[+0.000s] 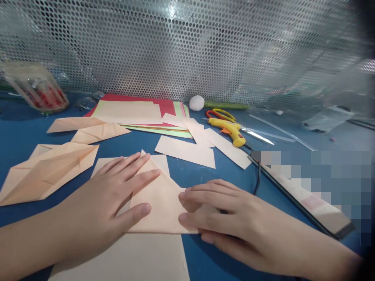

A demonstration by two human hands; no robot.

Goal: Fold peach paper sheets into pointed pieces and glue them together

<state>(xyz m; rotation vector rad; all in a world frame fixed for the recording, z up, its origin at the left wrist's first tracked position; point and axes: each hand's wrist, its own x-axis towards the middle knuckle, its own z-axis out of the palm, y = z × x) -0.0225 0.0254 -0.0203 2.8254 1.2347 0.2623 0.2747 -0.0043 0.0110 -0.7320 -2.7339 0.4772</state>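
Observation:
A peach sheet of paper [159,201], partly folded with a peak at its top, lies in front of me on larger pale sheets [152,257]. My left hand [123,195] rests flat across its left side, fingers spread and pressing it down. At the right edge, my right hand [225,212] has its fingers curled over the paper, with the thumb by the lower edge; the part under the palm is hidden. Folded peach paper shapes [49,169] lie to the left, and two narrower ones [99,132] lie behind them.
Cut paper strips [186,151] lie beyond my hands, before a stack of coloured paper [131,111]. A yellow glue gun [230,128], scissors [260,136] and a white ball [197,103] are at back right. A jar [43,91] stands back left, near a perforated metal screen [146,50].

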